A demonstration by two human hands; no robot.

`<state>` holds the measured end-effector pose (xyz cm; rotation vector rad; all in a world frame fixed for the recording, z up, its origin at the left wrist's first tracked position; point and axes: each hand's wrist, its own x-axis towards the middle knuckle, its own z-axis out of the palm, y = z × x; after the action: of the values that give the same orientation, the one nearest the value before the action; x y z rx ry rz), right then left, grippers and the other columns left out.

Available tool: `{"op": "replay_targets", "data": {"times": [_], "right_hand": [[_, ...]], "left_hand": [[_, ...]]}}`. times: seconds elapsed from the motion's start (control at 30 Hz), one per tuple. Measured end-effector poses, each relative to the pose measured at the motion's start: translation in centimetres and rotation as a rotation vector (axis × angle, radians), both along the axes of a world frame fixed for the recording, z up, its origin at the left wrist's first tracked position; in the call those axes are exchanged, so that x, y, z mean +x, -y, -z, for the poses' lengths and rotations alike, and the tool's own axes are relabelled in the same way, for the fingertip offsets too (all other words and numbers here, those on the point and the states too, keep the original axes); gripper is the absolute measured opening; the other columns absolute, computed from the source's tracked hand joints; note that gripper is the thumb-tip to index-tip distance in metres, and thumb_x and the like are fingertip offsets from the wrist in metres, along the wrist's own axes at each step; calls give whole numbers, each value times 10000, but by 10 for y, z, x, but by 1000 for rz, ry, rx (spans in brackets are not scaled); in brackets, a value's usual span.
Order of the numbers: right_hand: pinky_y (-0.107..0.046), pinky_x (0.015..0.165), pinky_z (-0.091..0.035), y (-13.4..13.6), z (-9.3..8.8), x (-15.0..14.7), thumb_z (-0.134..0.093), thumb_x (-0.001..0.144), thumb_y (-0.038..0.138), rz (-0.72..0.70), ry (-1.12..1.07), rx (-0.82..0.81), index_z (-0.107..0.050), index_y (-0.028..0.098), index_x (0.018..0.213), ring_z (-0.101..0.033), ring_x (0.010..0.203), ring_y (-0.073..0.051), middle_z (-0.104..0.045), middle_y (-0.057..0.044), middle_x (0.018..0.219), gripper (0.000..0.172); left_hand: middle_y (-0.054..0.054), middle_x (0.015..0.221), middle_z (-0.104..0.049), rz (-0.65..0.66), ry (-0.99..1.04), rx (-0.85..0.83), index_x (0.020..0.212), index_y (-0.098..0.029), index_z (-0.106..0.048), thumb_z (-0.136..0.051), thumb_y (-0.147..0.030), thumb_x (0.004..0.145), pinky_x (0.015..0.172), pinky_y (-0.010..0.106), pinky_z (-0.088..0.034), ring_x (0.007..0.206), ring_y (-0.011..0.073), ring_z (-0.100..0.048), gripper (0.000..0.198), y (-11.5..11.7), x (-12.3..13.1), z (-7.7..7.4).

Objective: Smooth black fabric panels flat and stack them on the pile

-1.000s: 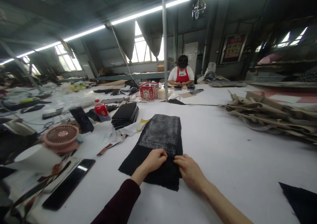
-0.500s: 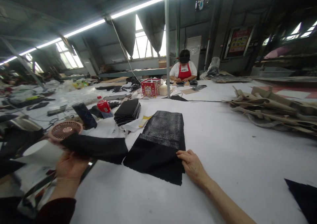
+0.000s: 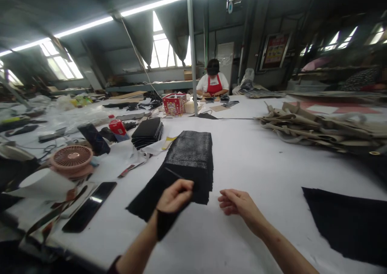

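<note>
My left hand (image 3: 175,196) is closed in a pinch above the near part of a black fabric stack (image 3: 148,197). A dark piece of cloth (image 3: 167,224) shows below its wrist and seems to be held in it, though black against black hides most of it. The far part of the stack has a greyish, speckled face (image 3: 191,148). To the right of the stack my right hand (image 3: 235,204) hovers over the white table (image 3: 242,161), fingers loosely curled and nothing visible in them. Another black fabric piece (image 3: 347,221) lies at the right.
A phone (image 3: 90,206), a pink fan (image 3: 72,161) and a red-labelled bottle (image 3: 117,128) stand or lie left. Behind are folded black pieces (image 3: 147,132), a red box (image 3: 174,104) and a post (image 3: 191,52). A beige heap (image 3: 320,128) lies right; a person (image 3: 213,82) sits opposite.
My left hand has swung right from beside the fan, across the fabric stack. My right hand has let go of the stack's right edge. The view has turned to the right.
</note>
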<state>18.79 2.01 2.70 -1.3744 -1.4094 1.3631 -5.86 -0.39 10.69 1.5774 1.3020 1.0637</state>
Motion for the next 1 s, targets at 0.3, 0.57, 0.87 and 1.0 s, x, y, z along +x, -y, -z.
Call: {"op": "replay_targets", "data": {"times": [0.3, 0.57, 0.87, 1.0], "right_hand": [[-244, 565, -397, 45, -10, 49, -605, 813, 542, -57, 129, -109, -669, 141, 718, -547, 627, -141, -625, -14, 659, 417], [-304, 710, -426, 42, 1, 26, -581, 836, 318, 79, 460, 101, -725, 206, 902, -615, 732, -206, -679, -43, 744, 195], [-292, 658, -436, 57, 47, -5, -402, 963, 144, 256, 985, 722, -648, 208, 1045, -588, 770, -191, -603, -50, 823, 267], [-303, 669, -455, 58, 51, -7, -368, 976, 102, 246, 1031, 904, -600, 183, 1151, -564, 740, -183, -587, -59, 824, 302]], "left_hand": [[24, 1022, -683, 548, -372, 360, 983, -226, -608, -582, -140, 847, 875, 317, -473, 966, 186, -618, 163, 60, 130, 68], [47, 1081, -639, 373, -828, 343, 1035, -208, -614, -532, -138, 907, 848, 370, -461, 985, 222, -584, 168, 2, 72, 74], [76, 1109, -627, 426, -886, 460, 1302, -212, -510, -438, -112, 935, 829, 359, -480, 960, 218, -575, 387, -10, 67, 87], [82, 1132, -615, 438, -917, 502, 1429, -218, -409, -414, -94, 941, 829, 374, -477, 956, 228, -567, 503, -14, 66, 89]]}}
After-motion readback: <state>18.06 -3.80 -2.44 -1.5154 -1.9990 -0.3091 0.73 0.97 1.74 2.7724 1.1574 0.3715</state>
